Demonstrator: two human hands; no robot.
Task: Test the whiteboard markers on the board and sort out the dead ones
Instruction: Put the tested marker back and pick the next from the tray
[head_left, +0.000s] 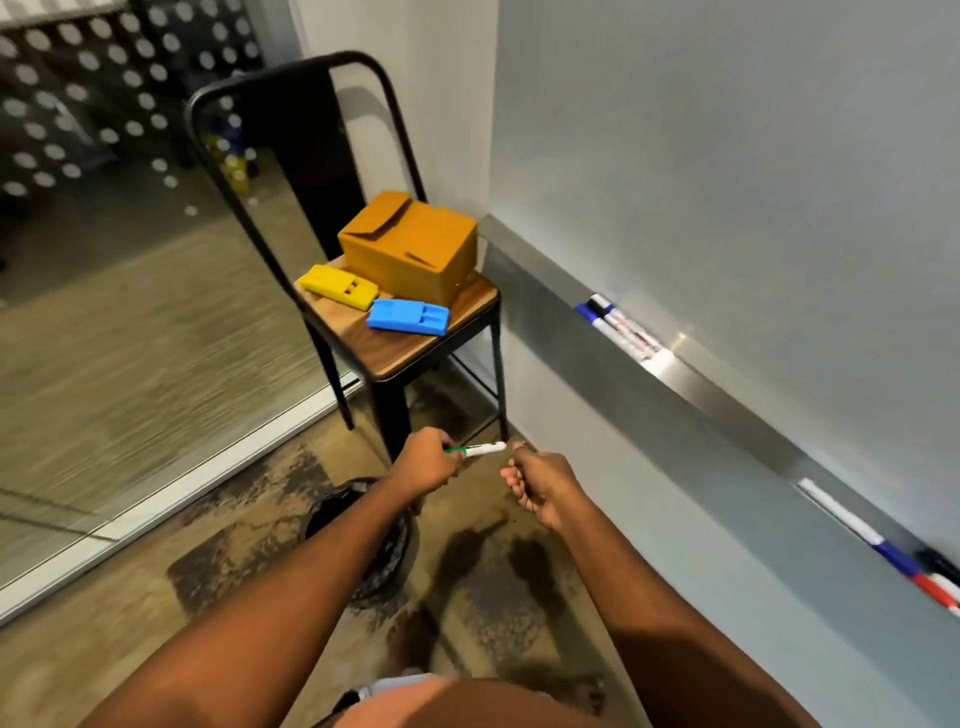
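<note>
Left hand (428, 462) — green marker (483, 449) in grip

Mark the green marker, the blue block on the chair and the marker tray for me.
green marker (483, 449), head view, white barrel.
blue block (409, 317), head view, top face.
marker tray (727, 397), head view, bare metal front.

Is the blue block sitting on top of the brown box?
No, the blue block lies on the chair seat beside the brown box.
</note>
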